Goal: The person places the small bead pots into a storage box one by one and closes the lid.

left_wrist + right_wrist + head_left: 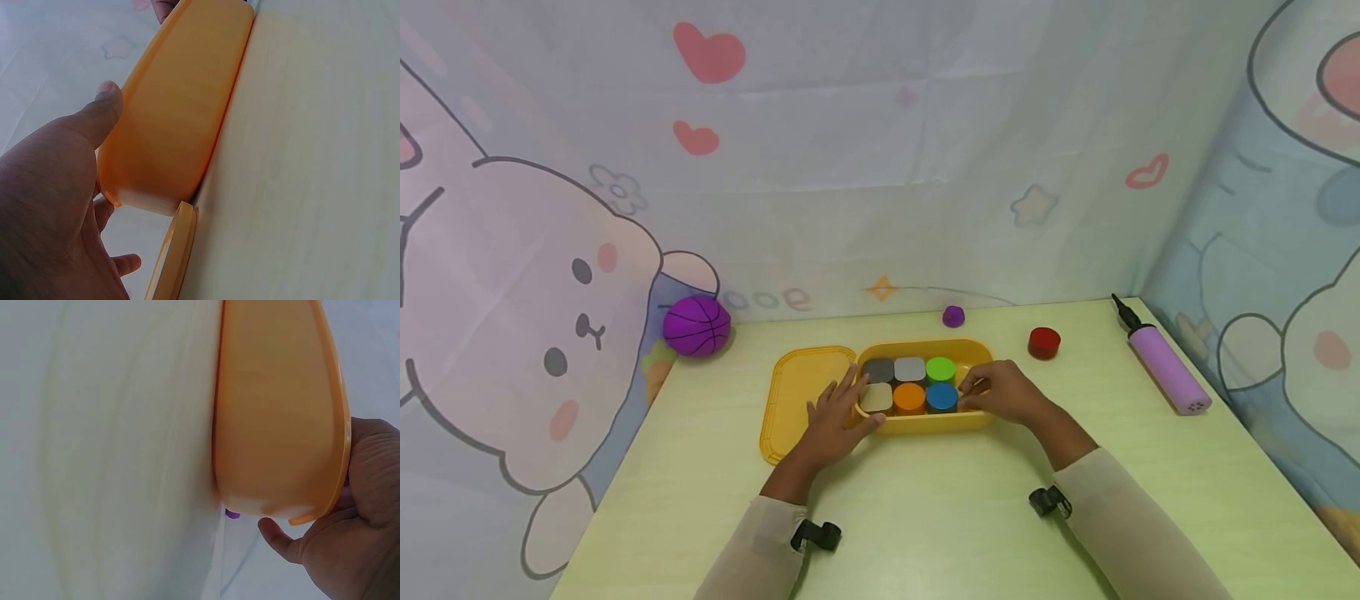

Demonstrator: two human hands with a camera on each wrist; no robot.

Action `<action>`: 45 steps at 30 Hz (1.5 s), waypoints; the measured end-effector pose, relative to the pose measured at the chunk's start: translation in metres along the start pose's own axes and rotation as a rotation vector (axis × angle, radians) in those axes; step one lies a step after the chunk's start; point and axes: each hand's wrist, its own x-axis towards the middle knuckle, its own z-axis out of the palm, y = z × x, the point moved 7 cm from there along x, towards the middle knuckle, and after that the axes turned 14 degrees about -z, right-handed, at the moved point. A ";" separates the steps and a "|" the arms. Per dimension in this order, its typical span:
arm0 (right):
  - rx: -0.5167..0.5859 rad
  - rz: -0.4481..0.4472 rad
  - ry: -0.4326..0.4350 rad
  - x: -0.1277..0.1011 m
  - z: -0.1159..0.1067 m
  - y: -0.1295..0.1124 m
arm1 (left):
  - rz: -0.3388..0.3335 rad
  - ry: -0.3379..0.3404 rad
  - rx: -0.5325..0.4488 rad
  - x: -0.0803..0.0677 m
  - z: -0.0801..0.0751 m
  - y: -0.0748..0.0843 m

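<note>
A yellow plastic box (925, 425) stands in the middle of the table with several small tubs in two rows. The near row holds a beige tub (876, 398), an orange tub (909, 398) and a blue tub (942, 397). Behind them are a dark grey, a light grey and a green tub (940, 370). My left hand (833, 425) rests at the box's left end, fingers spread and thumb against the near wall. My right hand (1006, 392) reaches over the right end with bent fingers beside the blue tub; whether they pinch anything is hidden.
A yellow lid (805, 392) lies left of the box, partly under my left hand. A red tub (1044, 342) and a purple hand pump (1168, 368) are to the right. A small purple object (953, 316) lies behind the box, and a purple basketball (697, 326) sits far left.
</note>
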 end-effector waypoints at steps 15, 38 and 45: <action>-0.024 -0.174 0.396 -0.014 -0.037 -0.002 | -0.012 -0.014 0.014 0.002 0.003 -0.004; -0.060 0.079 0.802 -0.053 -0.081 0.061 | -0.008 -0.013 0.006 0.001 0.001 -0.002; -0.060 0.181 0.809 -0.055 -0.087 0.079 | -0.002 -0.009 0.001 0.000 0.000 0.000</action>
